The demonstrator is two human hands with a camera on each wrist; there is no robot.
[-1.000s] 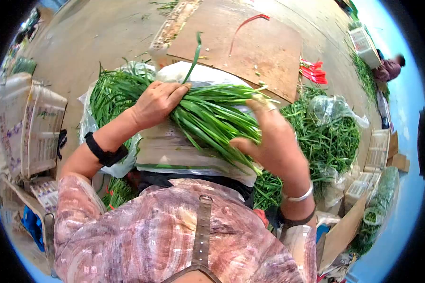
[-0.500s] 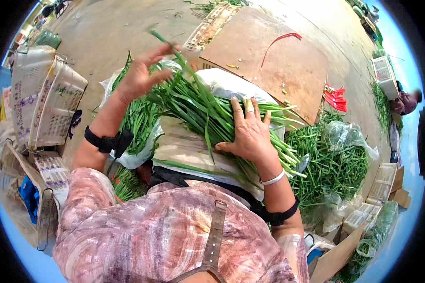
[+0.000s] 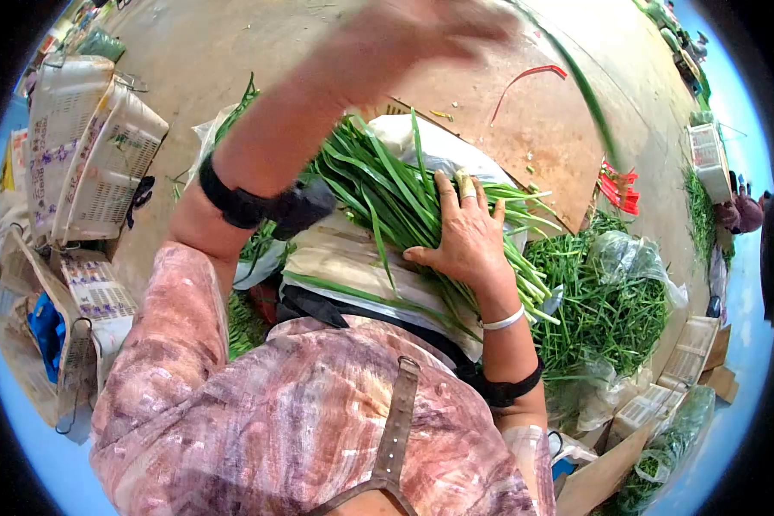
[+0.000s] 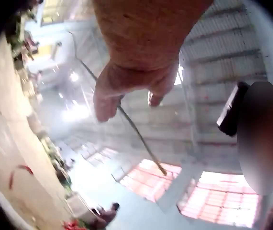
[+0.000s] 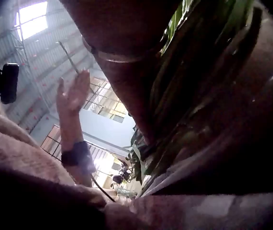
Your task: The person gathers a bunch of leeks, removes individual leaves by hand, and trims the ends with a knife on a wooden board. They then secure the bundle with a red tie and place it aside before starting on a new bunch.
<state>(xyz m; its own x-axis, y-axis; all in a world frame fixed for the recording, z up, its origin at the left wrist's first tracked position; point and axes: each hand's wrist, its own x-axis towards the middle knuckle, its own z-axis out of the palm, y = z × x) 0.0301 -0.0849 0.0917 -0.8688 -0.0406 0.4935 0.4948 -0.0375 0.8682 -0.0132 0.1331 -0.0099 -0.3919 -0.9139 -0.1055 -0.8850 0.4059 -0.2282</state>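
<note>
My left hand (image 3: 443, 34) is raised high in front of me, blurred in the head view. Between its fingers it pinches one long green chive stalk (image 4: 137, 132), whose thin length (image 3: 586, 86) hangs off to the right. A thick bunch of garlic chives (image 3: 387, 176), green leaves left and pale ends right, lies over a pale plastic-covered surface (image 3: 335, 249) at my lap. Across the bunch rests my right hand (image 3: 471, 236), fingers spread and thumb out to the left. In the right wrist view, dark shadow hides most of that hand.
Heaped greens in clear plastic (image 3: 606, 301) lie at right. Beyond the lap is a brown board (image 3: 542, 129) with a red strip (image 3: 525, 82) on it and red ties (image 3: 619, 189) beside it. White crates (image 3: 103, 163) stand at left. A person (image 3: 740, 211) is far right.
My left hand has let go of the bunch and swung up and forward with one stalk. The right hand has come down from above the pale ends onto the bunch.
</note>
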